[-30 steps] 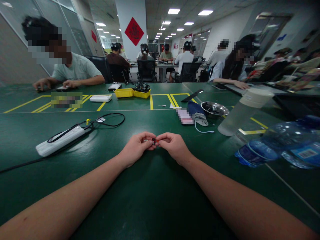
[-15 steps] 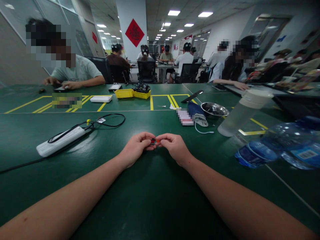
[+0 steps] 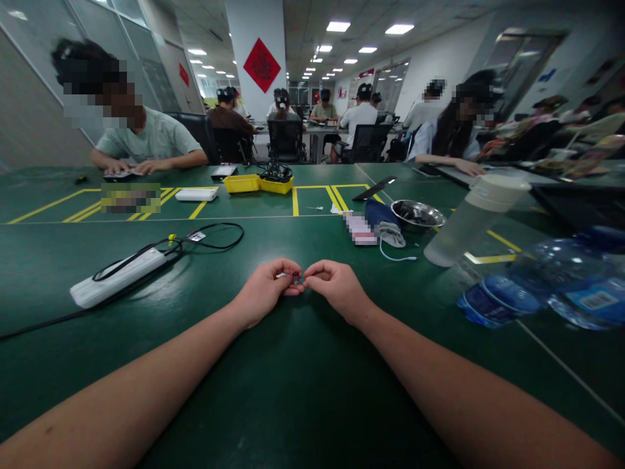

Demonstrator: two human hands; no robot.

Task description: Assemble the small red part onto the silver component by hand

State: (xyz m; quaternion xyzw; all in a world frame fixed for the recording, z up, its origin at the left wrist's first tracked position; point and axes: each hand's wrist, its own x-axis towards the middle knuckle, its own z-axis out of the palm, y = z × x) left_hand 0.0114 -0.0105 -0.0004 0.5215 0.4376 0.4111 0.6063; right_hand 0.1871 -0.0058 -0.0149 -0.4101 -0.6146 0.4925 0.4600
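Observation:
Both hands meet above the green table (image 3: 312,391), with their fingertips close together. Between thumb and fingers, my left hand (image 3: 266,286) pinches a small red and dark piece (image 3: 295,278) with a metallic glint; it is too small to name. My right hand (image 3: 336,286) is closed in a pinch just to the right of that piece, its fingertips at or against it. Whatever lies between the right fingers is hidden.
A white power strip (image 3: 120,277) with a black cord lies left. Yellow bins (image 3: 243,184) stand at the back. To the right are a metal bowl (image 3: 417,213), a blue pouch (image 3: 381,218), a frosted bottle (image 3: 469,225) and blue-labelled water bottles (image 3: 502,299). Co-workers sit across the table.
The orange bit seen at my right fingertips no longer shows. The piece in my left hand looks turned. Across the table at left, a co-worker's hands have shifted.

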